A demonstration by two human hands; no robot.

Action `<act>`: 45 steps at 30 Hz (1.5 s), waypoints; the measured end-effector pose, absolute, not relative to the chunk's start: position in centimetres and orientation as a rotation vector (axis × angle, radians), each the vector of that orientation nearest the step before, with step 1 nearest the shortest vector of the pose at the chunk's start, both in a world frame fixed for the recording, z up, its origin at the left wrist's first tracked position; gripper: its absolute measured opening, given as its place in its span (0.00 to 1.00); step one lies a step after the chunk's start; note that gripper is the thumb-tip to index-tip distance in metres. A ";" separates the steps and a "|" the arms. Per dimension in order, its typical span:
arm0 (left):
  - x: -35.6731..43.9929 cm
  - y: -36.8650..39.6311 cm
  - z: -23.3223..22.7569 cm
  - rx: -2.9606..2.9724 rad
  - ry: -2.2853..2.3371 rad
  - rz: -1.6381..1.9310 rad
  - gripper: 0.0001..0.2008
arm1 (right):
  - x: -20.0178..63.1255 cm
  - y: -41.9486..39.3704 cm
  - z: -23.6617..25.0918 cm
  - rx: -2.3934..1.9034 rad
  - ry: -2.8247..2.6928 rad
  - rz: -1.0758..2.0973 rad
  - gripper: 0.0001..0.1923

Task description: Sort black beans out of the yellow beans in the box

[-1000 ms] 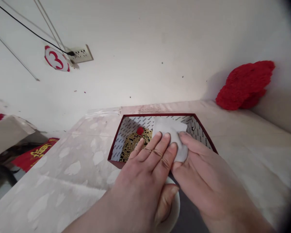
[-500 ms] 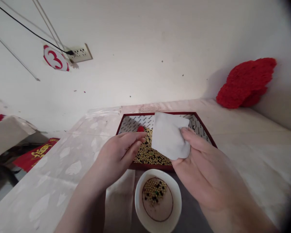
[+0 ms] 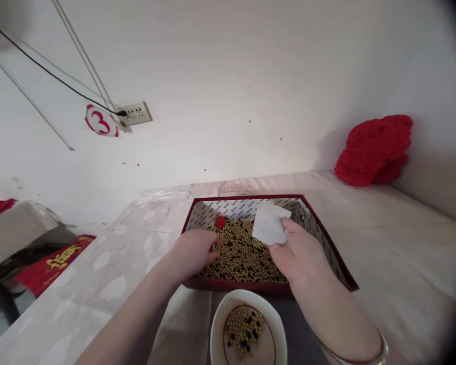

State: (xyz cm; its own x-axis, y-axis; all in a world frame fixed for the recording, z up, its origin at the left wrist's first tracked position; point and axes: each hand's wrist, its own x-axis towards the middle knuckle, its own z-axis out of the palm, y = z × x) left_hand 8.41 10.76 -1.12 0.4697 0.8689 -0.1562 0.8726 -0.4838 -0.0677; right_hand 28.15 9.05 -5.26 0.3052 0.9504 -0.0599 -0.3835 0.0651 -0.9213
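Note:
My right hand [image 3: 294, 248] pinches a small white pouch [image 3: 270, 223] by its right edge, thumb on top. The pouch looks like soft cloth or paper, and it hangs over a dark red box [image 3: 247, 196] of mixed yellow and black beans [image 3: 243, 253]. At the box's left side my left hand [image 3: 197, 251] reaches in low over the beans. Its fingers are curved with a small gap at the thumb, and I see nothing between them. A red ball [image 3: 220, 222] lies on the beans near the back left corner.
In front of the box stands a white bowl [image 3: 216, 329] with some beans in it. A red fluffy bundle [image 3: 374, 150] leans at the wall on the right. The table has a pale cloth [image 3: 110, 284]. A socket [image 3: 139, 113] with a cord is on the wall.
My left hand has lowered into the box and its fingers have curled. My right hand has moved forward, away from me, still holding the pouch. The camera view has tilted upward.

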 end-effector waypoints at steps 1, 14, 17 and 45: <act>8.8 11.2 -1.2 2.673 1.593 -0.364 0.07 | 28.0 9.3 -5.3 -1.020 -0.628 1.171 0.09; 10.1 11.8 -1.9 2.644 1.593 -0.748 0.01 | 27.2 8.7 -3.6 -0.854 -0.367 1.359 0.07; 10.2 10.0 0.8 2.780 1.674 -0.318 0.07 | 26.6 8.3 -3.5 -0.805 -0.339 1.395 0.06; 11.3 5.1 -0.1 2.689 1.308 1.293 0.08 | 23.7 3.7 -1.7 -0.787 -0.845 1.364 0.05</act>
